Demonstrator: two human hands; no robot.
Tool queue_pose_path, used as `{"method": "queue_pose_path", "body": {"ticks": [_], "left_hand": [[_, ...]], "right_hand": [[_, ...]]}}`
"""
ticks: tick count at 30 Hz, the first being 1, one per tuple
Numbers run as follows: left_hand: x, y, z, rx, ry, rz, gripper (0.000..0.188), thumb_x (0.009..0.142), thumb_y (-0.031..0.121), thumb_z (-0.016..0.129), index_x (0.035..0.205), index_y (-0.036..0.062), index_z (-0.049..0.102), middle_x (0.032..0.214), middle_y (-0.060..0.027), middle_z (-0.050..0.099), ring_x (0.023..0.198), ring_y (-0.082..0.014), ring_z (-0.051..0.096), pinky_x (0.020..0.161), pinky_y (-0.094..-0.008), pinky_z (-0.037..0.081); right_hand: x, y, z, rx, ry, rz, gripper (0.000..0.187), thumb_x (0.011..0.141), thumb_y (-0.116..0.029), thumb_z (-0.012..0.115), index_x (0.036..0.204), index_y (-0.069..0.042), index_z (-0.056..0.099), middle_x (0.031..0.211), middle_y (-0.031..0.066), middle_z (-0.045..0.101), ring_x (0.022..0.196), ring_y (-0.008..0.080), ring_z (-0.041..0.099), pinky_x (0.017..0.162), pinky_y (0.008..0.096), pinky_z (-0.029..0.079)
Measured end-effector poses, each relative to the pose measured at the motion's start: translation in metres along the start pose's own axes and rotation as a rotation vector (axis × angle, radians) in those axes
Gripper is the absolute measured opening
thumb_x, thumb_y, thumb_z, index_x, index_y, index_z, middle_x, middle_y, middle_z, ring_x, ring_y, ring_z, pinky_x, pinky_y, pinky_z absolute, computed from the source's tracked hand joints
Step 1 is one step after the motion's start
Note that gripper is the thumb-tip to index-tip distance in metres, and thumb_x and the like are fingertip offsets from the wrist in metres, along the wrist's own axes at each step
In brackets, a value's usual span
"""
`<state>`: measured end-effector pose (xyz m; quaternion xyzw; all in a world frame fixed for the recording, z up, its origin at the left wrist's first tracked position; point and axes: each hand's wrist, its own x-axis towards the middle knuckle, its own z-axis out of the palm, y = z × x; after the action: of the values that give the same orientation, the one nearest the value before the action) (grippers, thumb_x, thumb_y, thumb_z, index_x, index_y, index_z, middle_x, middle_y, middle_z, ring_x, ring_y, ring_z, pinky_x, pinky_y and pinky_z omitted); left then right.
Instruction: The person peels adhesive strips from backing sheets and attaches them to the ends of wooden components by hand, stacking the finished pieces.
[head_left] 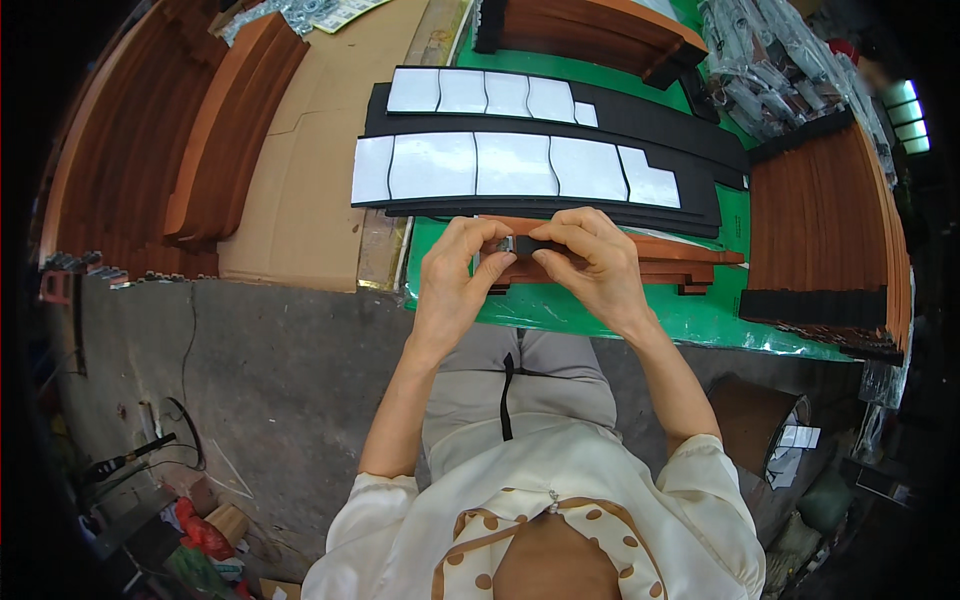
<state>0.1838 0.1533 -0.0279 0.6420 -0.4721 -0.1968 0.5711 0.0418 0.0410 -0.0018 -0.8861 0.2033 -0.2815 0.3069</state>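
Note:
Both my hands meet over the front of the green-covered table. Between them is a short black strap-like piece (527, 245) with a small shiny metal end (507, 243); its exact kind is hard to make out. My left hand (465, 265) pinches the metal end between thumb and fingers. My right hand (590, 255) pinches the black part from the other side. Just beneath and behind the hands lie reddish-brown wooden-looking slats (660, 270), partly hidden by my fingers. Beyond them, white glossy label sheets (515, 165) rest on black flat strips (700, 205).
Stacked brown slats (825, 215) with black ends stand at the right, below clear-wrapped parts (775, 70). More brown slats (235, 130) lie on cardboard (300, 160) at the left. Another brown bundle (590, 35) is at the back. A brown bin (755, 425) stands under the table's right side.

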Motion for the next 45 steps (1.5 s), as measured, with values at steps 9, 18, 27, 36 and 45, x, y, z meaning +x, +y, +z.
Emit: {"method": "queue_pose_path", "body": {"ticks": [9, 18, 27, 36, 45], "left_hand": [[0.000, 0.002, -0.004, 0.015, -0.046, -0.036, 0.020, 0.079, 0.004, 0.066, 0.096, -0.0013, 0.060, 0.093, -0.0076, 0.058, 0.083, -0.0180, 0.057, 0.075, -0.0289, 0.046], [-0.002, 0.001, -0.003, 0.030, -0.039, -0.023, 0.020, 0.079, 0.003, 0.066, 0.097, -0.0015, 0.059, 0.093, -0.0074, 0.058, 0.081, -0.0179, 0.057, 0.074, -0.0286, 0.046], [0.000, 0.001, 0.001, 0.023, 0.001, 0.009, 0.023, 0.077, 0.000, 0.067, 0.098, -0.0014, 0.060, 0.091, -0.0094, 0.058, 0.075, -0.0194, 0.057, 0.067, -0.0312, 0.046], [-0.003, -0.009, 0.005, 0.354, 0.071, 0.379, 0.033, 0.073, -0.005, 0.064, 0.104, 0.0057, 0.064, 0.102, -0.0096, 0.060, 0.083, -0.0235, 0.060, 0.072, -0.0333, 0.047], [-0.010, 0.001, 0.015, 0.649, 0.132, 0.507, 0.029, 0.070, 0.004, 0.072, 0.098, 0.0050, 0.064, 0.101, -0.0104, 0.063, 0.080, -0.0241, 0.060, 0.071, -0.0354, 0.045]], "right_hand": [[0.001, -0.001, 0.000, 0.002, -0.014, 0.023, 0.025, 0.071, 0.001, 0.072, 0.095, -0.002, 0.068, 0.089, 0.0049, 0.059, 0.077, 0.0134, 0.058, 0.057, 0.0238, 0.049], [0.000, -0.001, 0.002, -0.006, -0.028, 0.016, 0.024, 0.071, 0.002, 0.072, 0.095, -0.001, 0.067, 0.088, 0.0051, 0.058, 0.076, 0.0131, 0.058, 0.057, 0.0236, 0.049], [0.001, 0.003, 0.000, -0.026, 0.001, 0.010, 0.025, 0.070, -0.009, 0.074, 0.094, -0.007, 0.067, 0.088, 0.0049, 0.062, 0.081, 0.0212, 0.060, 0.066, 0.0325, 0.049], [-0.015, 0.009, -0.015, -0.097, 0.020, -0.160, 0.031, 0.071, -0.005, 0.070, 0.102, -0.006, 0.066, 0.099, 0.0063, 0.064, 0.092, 0.0254, 0.060, 0.075, 0.0349, 0.051], [-0.018, 0.009, 0.002, -0.214, 0.176, -0.274, 0.033, 0.064, -0.004, 0.069, 0.096, -0.007, 0.065, 0.094, 0.0050, 0.062, 0.087, 0.0239, 0.060, 0.071, 0.0336, 0.052]]}}
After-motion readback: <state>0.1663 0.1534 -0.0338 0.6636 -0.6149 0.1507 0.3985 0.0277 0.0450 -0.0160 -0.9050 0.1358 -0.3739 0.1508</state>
